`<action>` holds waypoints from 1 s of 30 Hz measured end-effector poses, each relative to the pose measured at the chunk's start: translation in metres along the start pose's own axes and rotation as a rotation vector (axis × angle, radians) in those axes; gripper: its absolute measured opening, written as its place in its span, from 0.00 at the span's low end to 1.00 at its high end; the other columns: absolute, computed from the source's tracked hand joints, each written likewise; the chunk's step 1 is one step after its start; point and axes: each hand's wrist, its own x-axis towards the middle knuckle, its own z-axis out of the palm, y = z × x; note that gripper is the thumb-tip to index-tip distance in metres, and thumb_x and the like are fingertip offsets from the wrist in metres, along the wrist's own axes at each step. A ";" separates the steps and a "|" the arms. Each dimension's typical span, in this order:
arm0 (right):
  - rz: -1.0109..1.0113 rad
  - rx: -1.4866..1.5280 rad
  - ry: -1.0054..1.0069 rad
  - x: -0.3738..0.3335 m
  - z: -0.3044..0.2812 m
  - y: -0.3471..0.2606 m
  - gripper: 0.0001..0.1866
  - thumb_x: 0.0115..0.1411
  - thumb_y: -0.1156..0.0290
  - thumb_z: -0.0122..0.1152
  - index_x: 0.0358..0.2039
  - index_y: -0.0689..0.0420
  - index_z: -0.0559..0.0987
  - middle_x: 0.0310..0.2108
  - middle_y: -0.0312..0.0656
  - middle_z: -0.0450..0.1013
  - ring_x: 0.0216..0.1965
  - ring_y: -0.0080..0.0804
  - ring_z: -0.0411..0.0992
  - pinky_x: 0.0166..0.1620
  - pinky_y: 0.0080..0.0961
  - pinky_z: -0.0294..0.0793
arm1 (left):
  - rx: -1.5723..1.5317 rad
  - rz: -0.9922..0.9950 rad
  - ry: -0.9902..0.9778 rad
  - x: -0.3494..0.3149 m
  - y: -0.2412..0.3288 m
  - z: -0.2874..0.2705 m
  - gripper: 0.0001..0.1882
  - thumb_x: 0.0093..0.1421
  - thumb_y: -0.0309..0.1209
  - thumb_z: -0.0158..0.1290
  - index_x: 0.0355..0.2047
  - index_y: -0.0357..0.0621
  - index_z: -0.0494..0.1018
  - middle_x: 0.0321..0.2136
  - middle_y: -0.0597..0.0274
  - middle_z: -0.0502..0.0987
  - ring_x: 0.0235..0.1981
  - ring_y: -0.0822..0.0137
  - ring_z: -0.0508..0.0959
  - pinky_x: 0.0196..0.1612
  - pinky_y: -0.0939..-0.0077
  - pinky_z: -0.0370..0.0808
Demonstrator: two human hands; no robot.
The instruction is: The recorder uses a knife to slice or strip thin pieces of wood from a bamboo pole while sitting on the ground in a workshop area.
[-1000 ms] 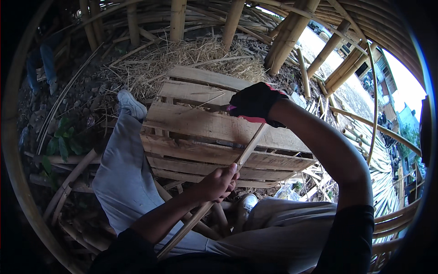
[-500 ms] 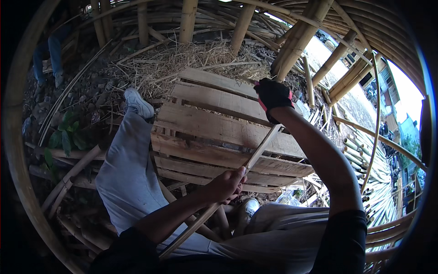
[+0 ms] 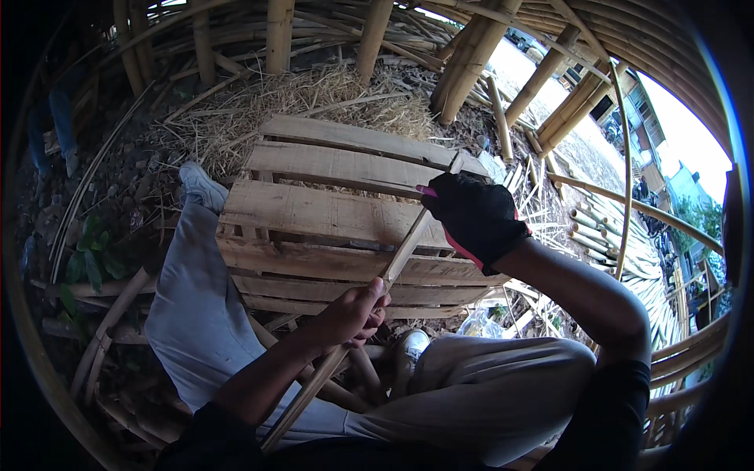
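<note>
A long, thin bamboo strip [image 3: 407, 253] runs slantwise from my lap up over a slatted wooden platform [image 3: 314, 206]. My bare left hand [image 3: 355, 312] is closed around its lower middle, thumb lying along the top. Farther up, my right hand [image 3: 471, 218], in a black glove with red-pink edging, is closed over the strip. The strip's tip shows just beyond the gloved fingers. A small pink bit sticks out by those fingers; whether it is glove or a tool I cannot tell. The strip's near end drops toward my lap.
My legs in grey trousers [image 3: 192, 302] straddle the platform's near side. Straw and shavings [image 3: 314, 94] lie behind it. Bamboo posts [image 3: 471, 63] stand at the back, and cut bamboo poles [image 3: 605, 235] are stacked at right. Another person's blue-clad legs [image 3: 59, 122] show far left.
My gloved right hand has come back toward me along the strip, uncovering its far tip. My left hand keeps its hold. The whole view has shifted a little.
</note>
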 end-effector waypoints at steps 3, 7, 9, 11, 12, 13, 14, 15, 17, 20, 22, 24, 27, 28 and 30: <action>0.144 0.061 -0.233 -0.027 0.000 -0.011 0.18 0.66 0.50 0.48 0.38 0.51 0.77 0.32 0.43 0.78 0.34 0.43 0.78 0.34 0.40 0.75 | -0.048 -0.038 -0.010 0.004 0.000 -0.001 0.29 0.64 0.66 0.35 0.33 0.51 0.61 0.15 0.78 0.54 0.11 0.84 0.53 0.14 0.87 0.50; 0.053 0.046 -0.255 -0.050 0.022 -0.011 0.18 0.67 0.52 0.47 0.37 0.52 0.78 0.31 0.44 0.78 0.34 0.43 0.78 0.34 0.41 0.76 | -0.084 -0.050 0.016 0.002 -0.002 0.001 0.31 0.61 0.69 0.37 0.33 0.52 0.62 0.15 0.77 0.55 0.11 0.83 0.53 0.15 0.85 0.50; -0.029 0.016 -0.186 -0.053 0.036 -0.004 0.18 0.67 0.53 0.47 0.38 0.52 0.78 0.31 0.45 0.78 0.34 0.43 0.78 0.34 0.41 0.76 | -0.092 -0.037 -0.004 0.004 -0.001 0.000 0.32 0.60 0.70 0.38 0.33 0.52 0.63 0.15 0.77 0.55 0.11 0.83 0.52 0.15 0.84 0.49; 0.026 0.199 -0.125 -0.049 0.045 0.003 0.18 0.67 0.54 0.47 0.37 0.52 0.79 0.30 0.44 0.78 0.34 0.44 0.78 0.35 0.39 0.76 | -0.090 -0.037 0.001 0.006 -0.003 0.000 0.32 0.61 0.69 0.37 0.33 0.51 0.63 0.15 0.77 0.55 0.12 0.83 0.52 0.15 0.84 0.49; 0.030 0.202 -0.132 -0.046 0.048 0.011 0.18 0.67 0.54 0.47 0.37 0.52 0.79 0.30 0.44 0.78 0.34 0.44 0.78 0.35 0.39 0.76 | -0.086 -0.031 0.007 0.008 -0.003 0.000 0.31 0.62 0.68 0.37 0.33 0.51 0.63 0.15 0.77 0.55 0.12 0.83 0.52 0.15 0.84 0.49; 0.007 0.271 -0.132 -0.041 0.047 0.020 0.19 0.67 0.53 0.47 0.36 0.53 0.80 0.29 0.43 0.78 0.33 0.44 0.77 0.35 0.38 0.76 | -0.088 -0.035 0.015 0.007 -0.004 0.000 0.31 0.62 0.68 0.37 0.33 0.51 0.63 0.15 0.77 0.55 0.12 0.83 0.52 0.15 0.84 0.49; -0.015 0.339 -0.131 -0.034 0.045 0.031 0.20 0.67 0.52 0.48 0.34 0.54 0.80 0.29 0.43 0.77 0.32 0.43 0.77 0.36 0.37 0.75 | -0.031 0.018 0.026 0.007 -0.005 0.001 0.30 0.64 0.66 0.36 0.33 0.51 0.63 0.14 0.77 0.55 0.12 0.83 0.52 0.15 0.84 0.49; 0.161 0.466 -0.219 -0.020 0.042 0.038 0.21 0.66 0.51 0.49 0.32 0.55 0.80 0.25 0.41 0.76 0.29 0.39 0.75 0.34 0.34 0.74 | 0.022 0.061 0.049 0.006 -0.009 -0.001 0.29 0.65 0.64 0.35 0.33 0.50 0.63 0.14 0.77 0.55 0.11 0.83 0.52 0.15 0.84 0.49; 0.669 0.872 -0.428 -0.001 0.039 0.075 0.21 0.62 0.50 0.53 0.28 0.56 0.79 0.17 0.35 0.67 0.21 0.26 0.67 0.24 0.27 0.66 | 0.042 0.060 0.056 0.008 -0.006 0.003 0.28 0.67 0.62 0.34 0.33 0.50 0.63 0.14 0.78 0.55 0.11 0.83 0.52 0.15 0.84 0.49; 0.837 0.945 -0.563 0.002 0.029 0.059 0.22 0.61 0.49 0.54 0.25 0.56 0.78 0.16 0.31 0.64 0.16 0.22 0.62 0.16 0.25 0.57 | 0.044 0.048 0.080 0.005 -0.004 0.006 0.27 0.68 0.60 0.32 0.32 0.49 0.62 0.14 0.78 0.55 0.11 0.83 0.52 0.14 0.84 0.49; 0.575 0.840 -0.699 -0.005 0.021 0.032 0.27 0.60 0.42 0.56 0.21 0.55 0.76 0.16 0.31 0.64 0.14 0.20 0.60 0.18 0.22 0.59 | 0.029 0.038 0.086 0.004 -0.002 0.006 0.27 0.69 0.59 0.32 0.32 0.49 0.62 0.13 0.78 0.55 0.11 0.83 0.52 0.14 0.85 0.49; 0.679 0.870 -0.686 0.005 0.022 0.046 0.31 0.60 0.37 0.52 0.22 0.55 0.76 0.16 0.31 0.63 0.17 0.20 0.62 0.19 0.24 0.60 | 0.037 0.051 0.087 0.005 -0.001 0.007 0.26 0.69 0.59 0.31 0.31 0.49 0.62 0.14 0.78 0.55 0.10 0.83 0.52 0.13 0.85 0.49; 0.693 0.853 -0.489 0.003 0.028 0.043 0.32 0.61 0.36 0.50 0.27 0.57 0.76 0.18 0.32 0.65 0.20 0.20 0.63 0.20 0.25 0.61 | 0.047 0.037 0.094 0.007 -0.001 0.007 0.26 0.70 0.57 0.30 0.31 0.49 0.61 0.13 0.78 0.55 0.10 0.84 0.52 0.13 0.85 0.50; 0.644 0.807 -0.511 -0.004 0.028 0.030 0.31 0.61 0.37 0.51 0.28 0.57 0.76 0.19 0.34 0.66 0.20 0.22 0.64 0.22 0.25 0.62 | 0.044 0.038 0.101 0.004 -0.001 0.007 0.26 0.70 0.57 0.30 0.31 0.49 0.61 0.13 0.78 0.55 0.10 0.84 0.52 0.13 0.85 0.50; 0.543 0.761 -0.668 -0.004 0.039 0.035 0.31 0.60 0.36 0.51 0.30 0.57 0.76 0.22 0.37 0.68 0.21 0.25 0.65 0.27 0.27 0.66 | 0.044 0.015 0.084 0.000 0.000 0.007 0.27 0.69 0.59 0.30 0.31 0.49 0.61 0.13 0.78 0.54 0.10 0.84 0.52 0.13 0.85 0.51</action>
